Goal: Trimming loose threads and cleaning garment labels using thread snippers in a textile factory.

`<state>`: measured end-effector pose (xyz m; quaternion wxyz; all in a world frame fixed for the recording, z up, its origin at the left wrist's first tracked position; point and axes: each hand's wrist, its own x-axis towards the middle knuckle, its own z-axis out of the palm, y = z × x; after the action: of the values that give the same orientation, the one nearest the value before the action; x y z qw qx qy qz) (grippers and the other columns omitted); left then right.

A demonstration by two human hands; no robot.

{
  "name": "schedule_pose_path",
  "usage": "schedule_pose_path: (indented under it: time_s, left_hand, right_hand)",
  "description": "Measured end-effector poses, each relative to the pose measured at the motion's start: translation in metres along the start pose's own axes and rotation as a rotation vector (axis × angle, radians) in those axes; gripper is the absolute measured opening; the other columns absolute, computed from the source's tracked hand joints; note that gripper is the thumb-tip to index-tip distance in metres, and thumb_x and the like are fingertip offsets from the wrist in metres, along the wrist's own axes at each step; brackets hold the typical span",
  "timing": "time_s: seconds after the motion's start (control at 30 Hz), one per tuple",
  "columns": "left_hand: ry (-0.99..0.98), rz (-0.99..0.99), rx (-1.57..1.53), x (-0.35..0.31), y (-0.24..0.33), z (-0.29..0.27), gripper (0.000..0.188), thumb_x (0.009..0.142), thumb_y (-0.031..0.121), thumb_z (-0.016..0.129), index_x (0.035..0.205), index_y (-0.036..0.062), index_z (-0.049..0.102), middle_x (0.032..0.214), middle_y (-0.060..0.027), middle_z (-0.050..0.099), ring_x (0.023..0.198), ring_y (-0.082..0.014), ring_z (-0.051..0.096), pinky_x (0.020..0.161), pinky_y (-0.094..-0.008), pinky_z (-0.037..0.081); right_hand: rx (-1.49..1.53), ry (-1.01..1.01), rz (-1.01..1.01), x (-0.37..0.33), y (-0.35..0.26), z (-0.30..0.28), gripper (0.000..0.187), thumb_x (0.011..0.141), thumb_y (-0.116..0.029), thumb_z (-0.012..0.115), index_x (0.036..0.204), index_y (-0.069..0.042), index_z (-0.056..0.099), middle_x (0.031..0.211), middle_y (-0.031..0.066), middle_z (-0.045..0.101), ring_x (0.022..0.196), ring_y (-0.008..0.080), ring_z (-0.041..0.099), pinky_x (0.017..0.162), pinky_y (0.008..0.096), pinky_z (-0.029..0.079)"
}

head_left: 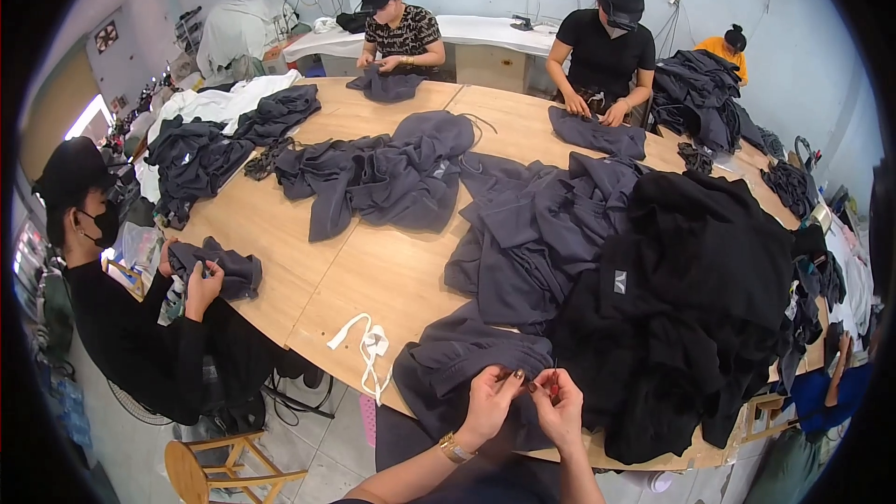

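Note:
Near the front edge of the table, a dark grey garment (pixel 467 355) with a gathered, elastic-looking waistband lies bunched before me. My left hand (pixel 488 403) pinches the edge of that band between thumb and fingers; a gold-coloured watch is on its wrist. Close beside it, my right hand (pixel 562 411) is closed at the same edge, fingertips together. A small red thing shows among the right fingers, too little visible to name. Left of the garment lies a tangled white cord (pixel 371 345). To the right, a big heap of black garments (pixel 691 289) almost reaches my right hand.
More dark grey garments (pixel 551 224) are piled ahead, with another heap (pixel 383 177) beyond. Several people sit around the wooden table (pixel 327 289), handling similar garments; one (pixel 140 299) is at the left. A wooden stool (pixel 224 467) stands on the floor at lower left.

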<state>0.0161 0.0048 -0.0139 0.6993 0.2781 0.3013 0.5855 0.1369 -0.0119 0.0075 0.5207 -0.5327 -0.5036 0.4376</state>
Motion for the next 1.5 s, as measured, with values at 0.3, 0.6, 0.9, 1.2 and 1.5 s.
schedule_pose_path:
  time_s: [0.3,0.6,0.9,1.2,1.5]
  left_hand:
    - [0.114,0.232,0.512,0.024,-0.045,-0.052,0.014,0.088,0.006,0.051,0.087,-0.0073,0.055,0.08,-0.0117,0.064,0.072,-0.0185,0.064,0.07,-0.0308,0.052]
    - [0.155,0.284,1.131,0.03,-0.059,-0.07,0.02,0.078,0.014,0.059,0.071,-0.0046,0.058,0.069,-0.0185,0.063,0.063,-0.0318,0.063,0.061,-0.0369,0.05]
    - [0.164,0.321,1.111,0.031,-0.054,-0.064,0.02,0.079,0.014,0.059,0.07,-0.0045,0.058,0.066,-0.0179,0.062,0.061,-0.0316,0.062,0.058,-0.0364,0.049]
    - [0.154,0.311,1.13,0.031,-0.059,-0.065,0.019,0.079,0.013,0.059,0.07,-0.0034,0.058,0.065,-0.0169,0.062,0.059,-0.0316,0.062,0.057,-0.0371,0.049]
    - [0.183,0.339,1.119,0.03,-0.064,-0.069,0.017,0.078,0.013,0.06,0.073,-0.0033,0.059,0.068,-0.0159,0.063,0.061,-0.0293,0.063,0.057,-0.035,0.048]
  right_hand:
    - [0.002,0.299,-0.123,0.019,0.01,-0.009,0.017,0.081,-0.005,0.065,0.081,-0.005,0.048,0.061,-0.008,0.037,0.052,-0.0008,0.029,0.047,0.0156,0.022]
    - [-0.342,0.508,-0.243,0.036,0.116,-0.041,0.011,0.086,-0.008,0.057,0.086,-0.001,0.049,0.06,0.002,0.043,0.052,0.008,0.039,0.048,0.0232,0.035]
    - [-0.413,0.49,-0.186,0.034,0.126,-0.044,0.01,0.084,-0.009,0.054,0.089,0.0,0.051,0.064,0.0127,0.053,0.055,0.0246,0.056,0.053,0.031,0.043]
    - [-0.4,0.484,-0.249,0.035,0.123,-0.042,0.01,0.087,-0.01,0.052,0.086,-0.001,0.049,0.06,0.006,0.044,0.051,0.0133,0.042,0.049,0.0267,0.037]
    - [-0.445,0.457,-0.256,0.035,0.124,-0.042,0.008,0.085,-0.008,0.052,0.088,-0.001,0.051,0.064,0.0085,0.05,0.054,0.0163,0.049,0.052,0.0278,0.041]
